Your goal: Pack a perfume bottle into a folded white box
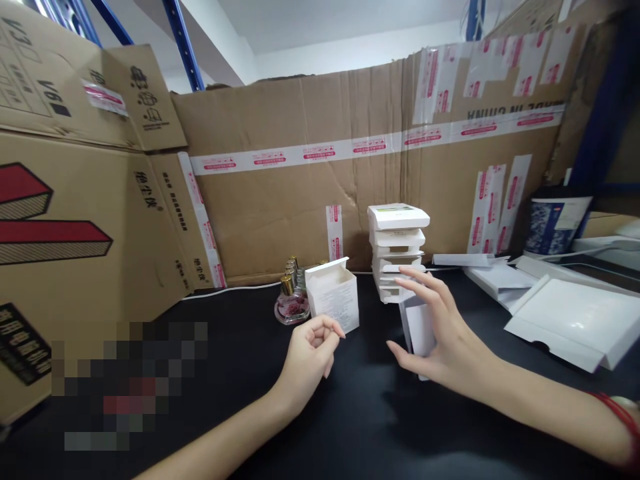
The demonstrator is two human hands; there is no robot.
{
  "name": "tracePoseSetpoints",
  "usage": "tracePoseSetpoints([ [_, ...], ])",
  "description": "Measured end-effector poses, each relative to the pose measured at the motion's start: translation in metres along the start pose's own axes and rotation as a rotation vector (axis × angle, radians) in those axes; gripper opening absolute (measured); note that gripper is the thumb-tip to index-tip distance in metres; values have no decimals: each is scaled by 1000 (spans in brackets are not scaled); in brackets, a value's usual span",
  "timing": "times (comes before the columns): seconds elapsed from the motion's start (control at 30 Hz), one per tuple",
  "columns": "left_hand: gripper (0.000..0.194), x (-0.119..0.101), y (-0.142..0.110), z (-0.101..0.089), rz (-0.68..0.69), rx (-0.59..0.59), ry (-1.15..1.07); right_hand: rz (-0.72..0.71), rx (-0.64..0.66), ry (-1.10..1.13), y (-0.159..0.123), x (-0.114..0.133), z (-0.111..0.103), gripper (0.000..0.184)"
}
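Observation:
My left hand (311, 353) is curled closed, with nothing visible in it, just in front of an upright white box (336, 303). That box has its top flap raised and small print on its side. Beside it on the left, glass bottles (293, 305) with gold caps stand in a row, the nearest holding something pinkish. My right hand (445, 327) is open, thumb and fingers spread apart. Partly hidden behind it is a white folded carton piece (421, 327); whether the hand touches it I cannot tell. Behind rises a stack of white boxes (399, 250).
Flattened white cartons (565, 317) lie on the black table (345, 427) at the right. Behind them stands a blue-and-white patterned tub (555, 223). A taped cardboard wall (280, 213) closes off the back, and a large carton (100, 227) the left.

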State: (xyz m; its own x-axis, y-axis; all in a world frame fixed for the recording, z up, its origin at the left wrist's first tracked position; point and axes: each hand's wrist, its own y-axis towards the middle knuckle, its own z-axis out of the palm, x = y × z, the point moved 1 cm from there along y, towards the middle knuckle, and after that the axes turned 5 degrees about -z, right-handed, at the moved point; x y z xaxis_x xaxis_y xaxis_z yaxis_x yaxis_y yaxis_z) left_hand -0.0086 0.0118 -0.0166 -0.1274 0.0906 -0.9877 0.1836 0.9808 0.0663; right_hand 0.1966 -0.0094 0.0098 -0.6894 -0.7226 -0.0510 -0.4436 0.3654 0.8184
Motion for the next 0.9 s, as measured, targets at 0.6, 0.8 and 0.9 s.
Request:
tracePoseSetpoints([
  [0.6,40,-1,-3,2,-43,199,24,245,363,140,-10,-8,14,60],
  [0.8,48,-2,-2,5,-95,230,27,277,395,13,-16,-12,19,72],
  [0.9,45,-3,-3,6,-96,240,32,218,402,-48,-15,-12,19,72],
])
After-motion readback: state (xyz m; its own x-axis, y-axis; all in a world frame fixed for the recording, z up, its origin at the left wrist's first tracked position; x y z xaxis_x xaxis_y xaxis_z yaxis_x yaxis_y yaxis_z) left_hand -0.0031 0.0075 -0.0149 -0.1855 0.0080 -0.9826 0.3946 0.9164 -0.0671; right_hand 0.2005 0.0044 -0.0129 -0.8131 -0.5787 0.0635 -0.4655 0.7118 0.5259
